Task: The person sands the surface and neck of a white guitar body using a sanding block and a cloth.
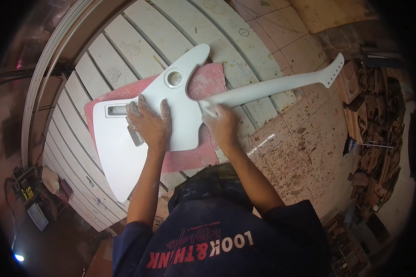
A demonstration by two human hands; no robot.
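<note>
An unstrung white electric guitar (120,152) lies flat, its body at the left and its neck (263,90) reaching right to a headstock with a row of small holes. The body has a round opening and a rectangular cavity; another cavity is partly covered by my hand. Dusty and spread, my left hand (149,122) rests on the body with thumb and fingers apart. At the joint of neck and body is my right hand (223,122), smeared by motion. Its fingers are curled over a small whitish thing I cannot make out.
A worn pink sheet (189,161) lies under the guitar on a pale slatted table (143,23). The tiled floor (286,161) on the right is strewn with debris. Wood scraps (381,171) are piled at the far right. A metal frame (37,87) curves along the left.
</note>
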